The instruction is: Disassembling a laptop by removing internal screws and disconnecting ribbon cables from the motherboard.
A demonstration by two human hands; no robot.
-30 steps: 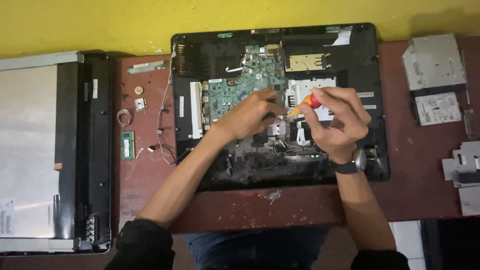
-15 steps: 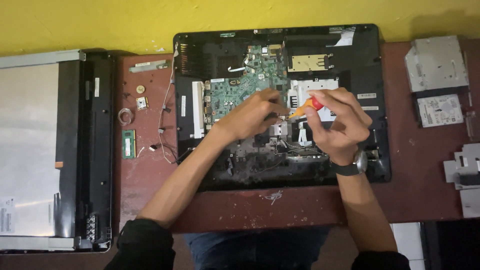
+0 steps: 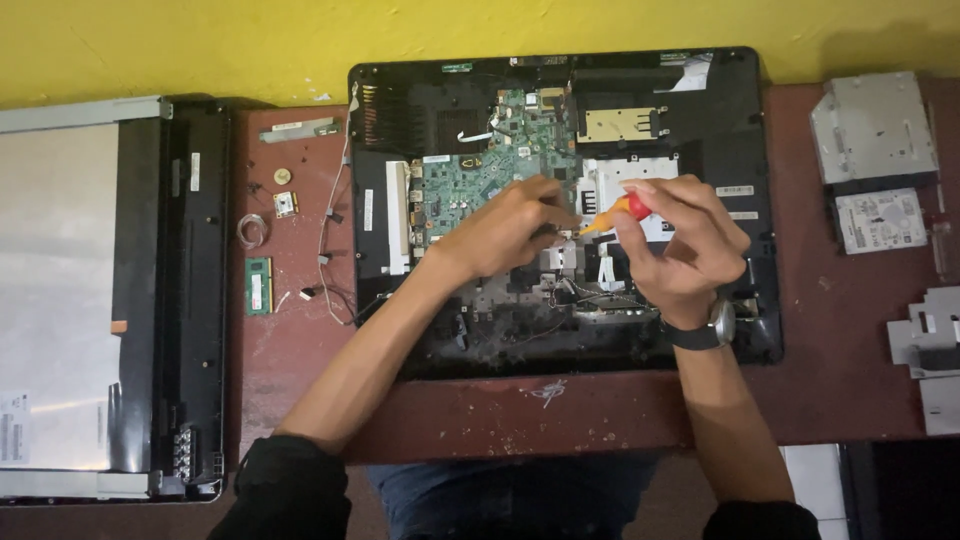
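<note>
1. The right hand [image 3: 675,240] is curled shut around a small screwdriver [image 3: 612,214] with a red and orange handle. The fingers [image 3: 700,215] wrap tight on the handle, and the thumb presses it from the side.
2. The screwdriver lies almost flat and points to the left, at the left hand. Its tip is hidden by that hand.
3. The left hand [image 3: 510,232] rests on the green circuit board [image 3: 470,180]. Its fingers [image 3: 545,200] are bent close together, pinched near the screwdriver tip. I cannot tell if they hold a tiny part.
4. The two hands are just beside each other, over the middle of the open black computer case [image 3: 560,210].
5. The case lies flat on the dark red counter [image 3: 830,330], up against a yellow wall [image 3: 200,45].
6. A black watch [image 3: 705,328] sits on the right wrist.
7. To the left on the counter lie a green memory stick [image 3: 259,286], a coil of wire [image 3: 252,230] and some small bits.
8. Far left lies a big screen panel [image 3: 60,290] with a black frame.
9. To the right lie a grey disc drive [image 3: 873,125] and a hard drive [image 3: 880,220].
</note>
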